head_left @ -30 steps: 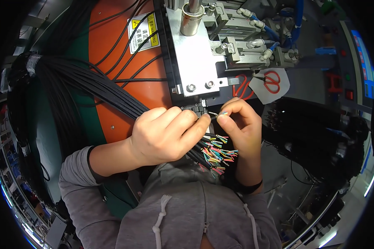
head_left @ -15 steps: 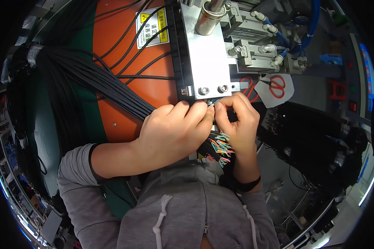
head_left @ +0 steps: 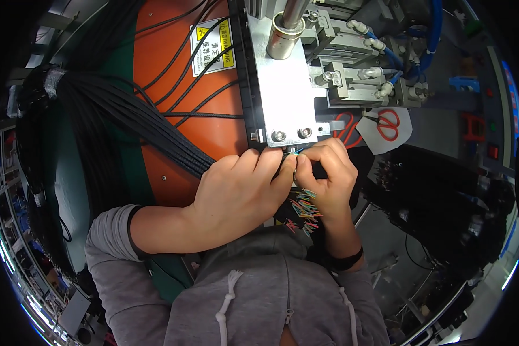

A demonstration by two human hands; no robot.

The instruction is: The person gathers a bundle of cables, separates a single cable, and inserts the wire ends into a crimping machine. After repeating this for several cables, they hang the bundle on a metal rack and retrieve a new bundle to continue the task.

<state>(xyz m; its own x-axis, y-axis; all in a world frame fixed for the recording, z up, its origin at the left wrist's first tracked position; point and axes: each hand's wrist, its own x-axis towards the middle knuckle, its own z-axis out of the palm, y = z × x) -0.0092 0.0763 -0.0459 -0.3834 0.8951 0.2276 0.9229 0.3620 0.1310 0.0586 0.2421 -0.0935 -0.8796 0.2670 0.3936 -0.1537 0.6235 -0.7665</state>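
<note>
My left hand (head_left: 239, 193) and my right hand (head_left: 331, 179) meet just under the lower end of a metal press block (head_left: 288, 98). Between their fingertips are a few thin coloured wires (head_left: 297, 152), with one blue strand showing. Both hands are closed in a pinch on these wires; the exact grip of the left fingers is partly hidden. A bundle of black cables (head_left: 179, 149) runs from the upper left and passes behind my left hand. Below the hands, stripped cable ends (head_left: 305, 210) fan out in several colours.
An orange machine panel (head_left: 199, 138) with loose black cables lies behind the left hand. Right of the press are red-handled scissors (head_left: 388, 125), pneumatic cylinders (head_left: 352, 72) and a blue hose (head_left: 434, 34). Dark cable bundles (head_left: 438, 202) hang at the right.
The whole view has shifted slightly, with the press appearing a little lower. Both hands stay pinched at the press's lower end; the blue strand shows more clearly between the fingertips.
</note>
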